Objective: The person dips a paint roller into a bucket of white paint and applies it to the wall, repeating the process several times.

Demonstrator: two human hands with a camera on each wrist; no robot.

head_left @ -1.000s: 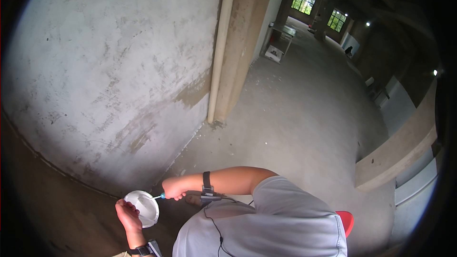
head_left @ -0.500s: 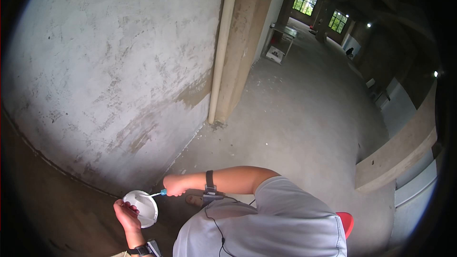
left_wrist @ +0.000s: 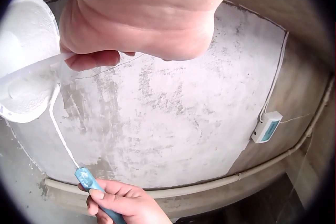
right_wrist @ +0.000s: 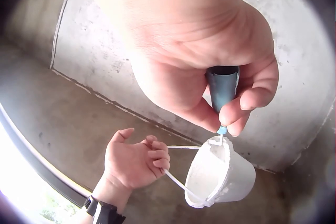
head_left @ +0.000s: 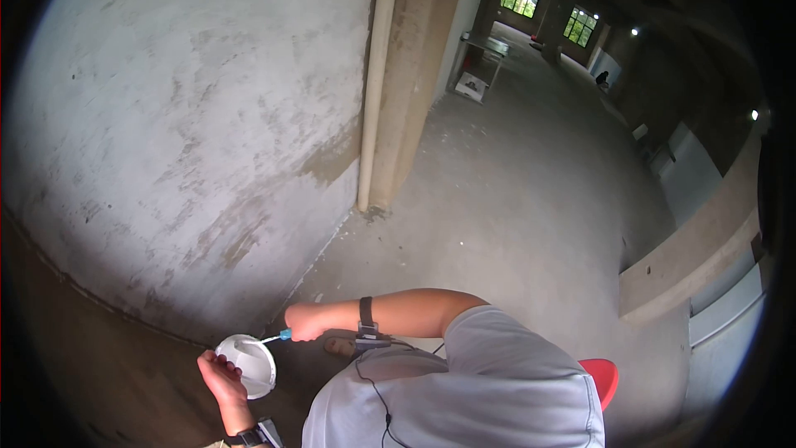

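Observation:
A white bucket hangs tilted from its white bail handle, which my left hand holds with curled fingers. White paint coats the bucket's inside and rim. My right hand grips the teal handle of a paint roller, thumb along its side in the left wrist view. The roller's bent rod, covered in white, runs over the rim into the bucket, and its working end is mostly hidden there. Both hands are low, close to the wall, the right one farther forward than the left.
A patchy white-coated wall rises on the left, with a vertical pipe at its far edge. Concrete floor stretches ahead. Something red shows behind the person's body. A small box is fixed on the wall.
My right hand has shifted slightly, and more of the roller's rod shows between handle and bucket. The left hand keeps its hold on the bail. The head view has turned a little.

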